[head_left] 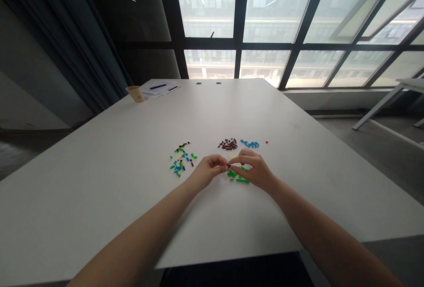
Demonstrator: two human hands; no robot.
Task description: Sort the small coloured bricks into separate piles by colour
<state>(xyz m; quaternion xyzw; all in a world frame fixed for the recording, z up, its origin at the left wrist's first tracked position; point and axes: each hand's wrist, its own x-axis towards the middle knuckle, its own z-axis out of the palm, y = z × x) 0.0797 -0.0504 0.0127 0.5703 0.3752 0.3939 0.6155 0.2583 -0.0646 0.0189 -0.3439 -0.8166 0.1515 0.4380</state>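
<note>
My left hand [209, 168] and my right hand [255, 168] meet above the table, thumbs and fingertips pinched together. Between the fingertips is a small dark brown toy brick [229, 165], mostly covered by them. Under and beside my right hand lies a group of green bricks [243, 181], with a few pale yellow bricks [232, 157] partly hidden behind the fingers. Dark brown bricks [228, 145] form a pile just beyond the hands. Blue bricks [251, 144] lie to the right of that pile. A mixed scatter of green, blue, brown and yellow bricks [180, 163] is left of my left hand.
One red brick [266, 142] lies apart on the right. On the white table [132, 154], a tan cup [135, 94] stands at the far left beside papers [155, 90] with a blue pen [158, 86]. Two dark round discs [198, 83] are near the far edge.
</note>
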